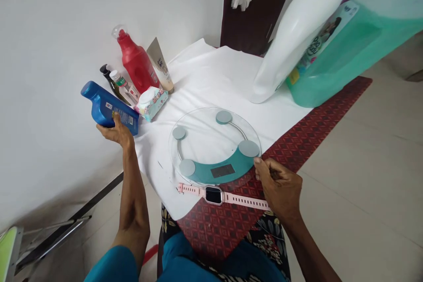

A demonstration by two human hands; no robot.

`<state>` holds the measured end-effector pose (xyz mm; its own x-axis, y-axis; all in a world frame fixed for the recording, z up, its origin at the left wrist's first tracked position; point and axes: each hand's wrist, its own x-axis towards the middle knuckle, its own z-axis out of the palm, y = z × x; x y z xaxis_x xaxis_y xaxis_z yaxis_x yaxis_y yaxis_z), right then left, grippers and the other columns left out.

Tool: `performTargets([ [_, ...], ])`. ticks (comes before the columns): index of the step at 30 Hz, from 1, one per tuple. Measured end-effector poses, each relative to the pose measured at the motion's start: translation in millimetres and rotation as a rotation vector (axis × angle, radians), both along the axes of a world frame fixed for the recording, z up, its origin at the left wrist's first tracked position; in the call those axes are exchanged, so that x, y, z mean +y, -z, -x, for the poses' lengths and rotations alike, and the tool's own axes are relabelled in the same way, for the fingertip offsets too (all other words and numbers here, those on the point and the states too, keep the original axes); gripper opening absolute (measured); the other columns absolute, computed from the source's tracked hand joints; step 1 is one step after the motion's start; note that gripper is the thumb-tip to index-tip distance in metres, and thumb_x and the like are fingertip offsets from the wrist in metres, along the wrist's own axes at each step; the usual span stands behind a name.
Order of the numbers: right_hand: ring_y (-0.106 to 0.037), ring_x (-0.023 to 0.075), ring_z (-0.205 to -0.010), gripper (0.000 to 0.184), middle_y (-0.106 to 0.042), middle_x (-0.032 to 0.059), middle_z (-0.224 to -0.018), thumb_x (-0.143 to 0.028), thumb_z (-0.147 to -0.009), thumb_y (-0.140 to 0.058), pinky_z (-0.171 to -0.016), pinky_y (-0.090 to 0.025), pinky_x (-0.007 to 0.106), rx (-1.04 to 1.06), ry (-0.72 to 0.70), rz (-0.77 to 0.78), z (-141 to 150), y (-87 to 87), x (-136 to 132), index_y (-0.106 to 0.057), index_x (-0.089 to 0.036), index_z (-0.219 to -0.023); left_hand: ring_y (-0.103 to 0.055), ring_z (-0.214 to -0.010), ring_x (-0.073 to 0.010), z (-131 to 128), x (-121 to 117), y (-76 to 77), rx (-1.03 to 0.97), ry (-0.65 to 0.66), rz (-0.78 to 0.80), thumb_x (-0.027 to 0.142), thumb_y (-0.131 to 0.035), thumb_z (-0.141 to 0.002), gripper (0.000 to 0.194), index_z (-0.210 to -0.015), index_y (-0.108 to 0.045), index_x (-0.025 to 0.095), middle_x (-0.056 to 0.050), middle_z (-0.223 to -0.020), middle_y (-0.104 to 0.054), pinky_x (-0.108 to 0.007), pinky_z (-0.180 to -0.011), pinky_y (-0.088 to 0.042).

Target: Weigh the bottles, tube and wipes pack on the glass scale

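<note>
The blue bottle (pixel 105 112) was at the surface's (pixel 211 231) left side, the left hand's (pixel 119 132) grip closed around its lower part. Wipes (pixel 152 103) crowded its base; a pump bottle (pixel 110 76), clear bottle (pixel 129 90), red bottle (pixel 137 62) and tube (pixel 161 66) stood behind. The right hand's (pixel 282 185) grip curled at the glass scale's (pixel 218 171) rim; whether it pinched the glass, I could not tell. A watch (pixel 214 195) lay nearer; a white bottle (pixel 294 31) and green jug (pixel 360 48) blocked the far right.

Left hand (pixel 116 132) holds a blue bottle (pixel 107 106), right hand (pixel 280 186) (curled) by a glass scale (pixel 216 150).
</note>
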<state>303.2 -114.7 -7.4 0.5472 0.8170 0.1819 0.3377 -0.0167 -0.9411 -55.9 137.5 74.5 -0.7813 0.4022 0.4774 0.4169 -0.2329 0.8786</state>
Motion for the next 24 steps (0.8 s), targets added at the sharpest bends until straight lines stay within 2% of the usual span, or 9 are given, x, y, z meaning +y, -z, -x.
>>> performTargets([
  [4, -0.037, 0.0109, -0.051, 0.063, -0.044, -0.0039, -0.053, -0.063, -0.103, -0.065, -0.051, -0.031, 0.028, 0.021, 0.002, 0.007, -0.5, 0.3, 1.3, -0.047, -0.024, -0.057, -0.066, -0.110, -0.0289, -9.3, 32.5, 6.7, 0.004, -0.101, 0.059, 0.029, -0.079, -0.079, 0.045, -0.101, -0.040, 0.027, -0.003, -0.103, -0.059, -0.051, -0.111, -0.054],
  [10, -0.038, 0.0108, -0.050, 0.063, -0.042, -0.0045, -0.052, -0.060, -0.104, -0.062, -0.052, -0.031, 0.028, 0.011, -0.006, -0.005, -0.6, -0.2, 5.0, -0.043, -0.024, -0.057, -0.056, -0.126, -0.0266, -34.9, 54.9, 9.6, -0.001, -0.010, 0.050, 0.024, -0.085, -0.084, 0.057, -0.108, -0.034, 0.026, -0.006, -0.117, -0.050, -0.047, -0.124, -0.044],
  [13, -0.037, 0.0109, -0.052, 0.060, -0.039, -0.0050, -0.053, -0.057, -0.105, -0.061, -0.052, -0.030, 0.029, 0.025, -0.008, -0.026, 0.2, -3.0, 6.5, -0.039, -0.025, -0.058, -0.054, -0.134, -0.0285, -36.6, 52.0, 8.4, -0.001, 0.063, 0.033, 0.028, -0.081, -0.089, 0.055, -0.114, -0.033, 0.024, -0.011, -0.130, -0.049, -0.049, -0.128, -0.042],
  [15, -0.034, 0.0107, -0.053, 0.059, -0.035, -0.0053, -0.055, -0.055, -0.104, -0.060, -0.051, -0.028, 0.029, 0.030, -0.006, -0.050, 0.5, -5.0, 7.5, -0.036, -0.025, -0.059, -0.052, -0.141, -0.0331, -35.3, 43.7, 5.6, 0.060, 0.086, 0.011, 0.031, -0.080, -0.088, 0.058, -0.122, -0.034, 0.023, -0.016, -0.138, -0.048, -0.053, -0.131, -0.039],
  [17, -0.031, 0.0104, -0.054, 0.059, -0.032, -0.0055, -0.056, -0.053, -0.104, -0.060, -0.051, -0.027, 0.029, 0.034, -0.010, -0.074, 0.6, -6.6, 8.6, -0.033, -0.025, -0.061, -0.044, -0.152, -0.0398, -39.9, 30.6, -0.5, 0.208, 0.065, -0.046, 0.040, -0.078, -0.088, 0.063, -0.132, -0.036, 0.023, -0.018, -0.148, -0.046, -0.060, -0.136, -0.030],
  [19, -0.030, 0.0102, -0.054, 0.057, -0.031, -0.0055, -0.057, -0.052, -0.104, -0.059, -0.052, -0.026, 0.029, 0.042, -0.021, -0.091, 0.4, -7.1, 9.4, -0.031, -0.025, -0.061, -0.037, -0.159, -0.0425, -58.2, 14.5, -9.2, 0.381, 0.077, -0.163, 0.050, -0.075, -0.091, 0.067, -0.143, -0.039, 0.026, -0.017, -0.156, -0.045, -0.063, -0.138, -0.023],
  [21, -0.031, 0.0103, -0.054, 0.056, -0.031, -0.0054, -0.058, -0.051, -0.104, -0.059, -0.052, -0.025, 0.029, 0.052, -0.024, -0.104, 0.1, -7.0, 9.9, -0.031, -0.025, -0.062, -0.040, -0.159, -0.0403, -94.0, -1.2, -18.1, 0.481, 0.225, -0.300, 0.053, -0.074, -0.095, 0.068, -0.150, -0.041, 0.029, -0.015, -0.159, -0.046, -0.063, -0.137, -0.027],
  [22, -0.031, 0.0104, -0.054, 0.055, -0.031, -0.0053, -0.058, -0.050, -0.103, -0.058, -0.052, -0.026, 0.029, 0.056, -0.025, -0.107, -0.2, -6.9, 10.0, -0.031, -0.025, -0.062, -0.040, -0.160, -0.0384, -117.8, -7.7, -21.6, 0.495, 0.372, -0.316, 0.052, -0.077, -0.095, 0.069, -0.150, -0.042, 0.030, -0.015, -0.158, -0.047, -0.062, -0.137, -0.028],
  [24, -0.031, 0.0104, -0.054, 0.054, -0.031, -0.0054, -0.058, -0.049, -0.103, -0.058, -0.053, -0.026, 0.029, 0.062, -0.029, -0.111, -0.7, -7.1, 9.8, -0.032, -0.025, -0.062, -0.045, -0.158, -0.0358, -173.1, -16.6, -25.6, 0.468, 0.676, -0.250, 0.051, -0.080, -0.096, 0.071, -0.152, -0.044, 0.026, -0.018, -0.157, -0.049, -0.060, -0.136, -0.031],
])
